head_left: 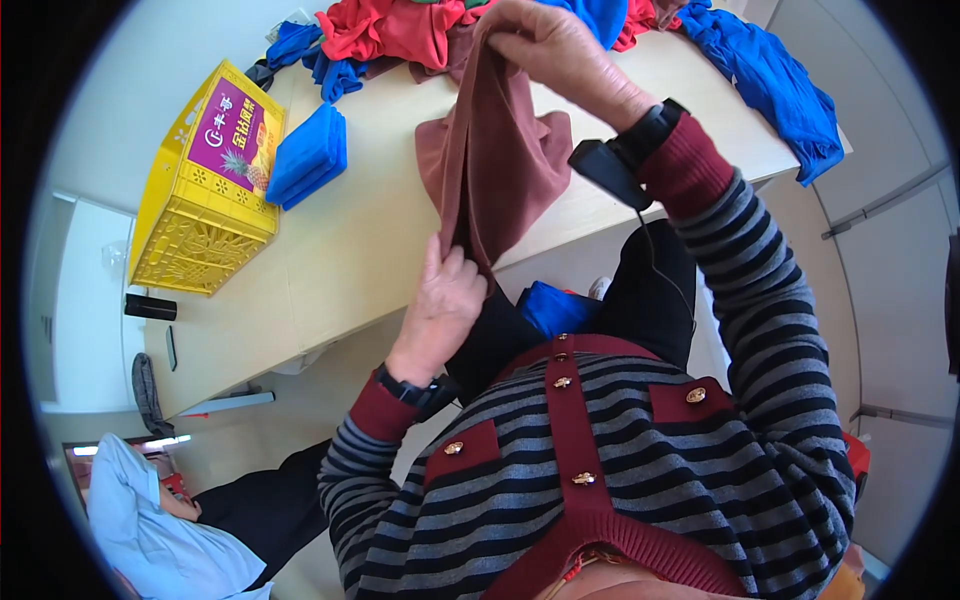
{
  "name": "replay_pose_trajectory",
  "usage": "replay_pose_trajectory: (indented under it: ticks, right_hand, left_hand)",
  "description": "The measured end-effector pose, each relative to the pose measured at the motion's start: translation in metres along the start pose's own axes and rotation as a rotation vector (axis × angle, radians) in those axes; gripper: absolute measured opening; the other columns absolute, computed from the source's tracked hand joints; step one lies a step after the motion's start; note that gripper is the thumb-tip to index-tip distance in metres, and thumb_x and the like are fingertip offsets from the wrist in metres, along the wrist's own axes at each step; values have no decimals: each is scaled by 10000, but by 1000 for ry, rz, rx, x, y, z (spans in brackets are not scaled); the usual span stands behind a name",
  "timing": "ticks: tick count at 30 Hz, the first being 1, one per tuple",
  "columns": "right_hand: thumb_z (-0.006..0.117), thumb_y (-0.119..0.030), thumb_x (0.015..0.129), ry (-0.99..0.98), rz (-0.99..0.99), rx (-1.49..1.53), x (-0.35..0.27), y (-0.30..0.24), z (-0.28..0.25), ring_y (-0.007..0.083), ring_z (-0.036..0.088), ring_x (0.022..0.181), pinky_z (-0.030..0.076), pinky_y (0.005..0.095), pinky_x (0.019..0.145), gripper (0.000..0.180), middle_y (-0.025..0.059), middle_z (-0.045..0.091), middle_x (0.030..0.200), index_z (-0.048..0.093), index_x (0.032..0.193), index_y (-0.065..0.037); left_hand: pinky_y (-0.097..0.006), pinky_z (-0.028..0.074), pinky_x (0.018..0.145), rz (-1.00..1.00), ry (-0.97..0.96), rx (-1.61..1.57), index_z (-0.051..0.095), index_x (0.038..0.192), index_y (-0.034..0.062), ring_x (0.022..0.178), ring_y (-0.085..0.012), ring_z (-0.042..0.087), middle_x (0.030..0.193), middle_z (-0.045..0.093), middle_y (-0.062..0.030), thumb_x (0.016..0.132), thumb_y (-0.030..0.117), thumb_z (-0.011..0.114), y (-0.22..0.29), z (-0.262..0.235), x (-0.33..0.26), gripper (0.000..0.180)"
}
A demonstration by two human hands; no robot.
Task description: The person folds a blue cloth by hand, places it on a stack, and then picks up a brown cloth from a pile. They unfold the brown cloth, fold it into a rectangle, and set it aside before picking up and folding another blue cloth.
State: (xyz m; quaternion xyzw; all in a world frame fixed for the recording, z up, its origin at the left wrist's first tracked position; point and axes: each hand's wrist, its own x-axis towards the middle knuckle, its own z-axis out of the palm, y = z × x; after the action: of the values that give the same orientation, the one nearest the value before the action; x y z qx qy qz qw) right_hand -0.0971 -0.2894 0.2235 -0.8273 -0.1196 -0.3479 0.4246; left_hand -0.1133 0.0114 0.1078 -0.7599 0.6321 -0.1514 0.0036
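Observation:
A reddish-brown piece of clothing hangs stretched between my two hands above the near edge of the table; its exact kind I cannot make out. My left hand is closed on its lower end, close to my lap. Higher up, over the table, my right hand pinches the opposite end with thumb and fingers. Between them the cloth falls in a long fold, and part of it spreads toward the tabletop. A folded blue cloth bundle lies left of it, against the yellow crate.
The yellow plastic crate stands at the table's left. Red garments and a blue garment are heaped along the far side. A black cylinder and a phone-like object lie near the left edge. Another person sits at lower left.

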Motion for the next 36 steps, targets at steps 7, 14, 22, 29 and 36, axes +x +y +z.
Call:
replay_pose_trajectory:
  ticks: [7, 14, 22, 29, 36]
  right_hand:
    - [554, -60, 969, 50, 199, 129, 23, -16, -66, 113, 618, 789, 526, 266, 711, 120, 27, 648, 865, 663, 1016, -40]
    - [578, -71, 959, 56, 157, 68, 29, -50, -111, 102, 591, 797, 499, 258, 719, 135, 8, 636, 867, 665, 1049, -23]
    - [617, -94, 961, -16, 85, 266, 10, -52, -129, 103, 577, 850, 485, 254, 787, 139, 14, 663, 928, 674, 1071, -31]
    - [622, -124, 986, -33, 174, 410, -7, -71, -126, 110, 584, 845, 491, 264, 788, 126, 14, 668, 946, 675, 1067, -43]
    - [625, -96, 968, -12, 168, 306, -3, -64, -121, 112, 589, 843, 496, 268, 774, 116, 19, 666, 920, 674, 1051, -31]
  left_hand:
    - [-629, 273, 1156, -124, 309, 90, 609, 820, 56, 1288, -320, 511, 1156, 610, -110, 771, 98, 757, -53, -99, -13, 162]
    - [-455, 407, 1069, -206, 531, 211, 614, 890, 24, 1214, -312, 552, 1185, 612, -112, 812, 38, 746, -101, -177, -11, 154]
    - [-297, 473, 921, -467, 562, -181, 603, 917, 17, 1009, -194, 608, 1065, 645, -72, 875, -3, 716, -120, -191, -11, 122]
    - [-254, 467, 896, -558, 606, -692, 598, 992, 24, 978, -111, 582, 1038, 621, -35, 923, -10, 671, -143, -188, -17, 106]
    - [-233, 465, 863, -579, 565, -709, 601, 1026, 0, 930, -90, 579, 1002, 623, -27, 948, -3, 635, -159, -189, 0, 85]
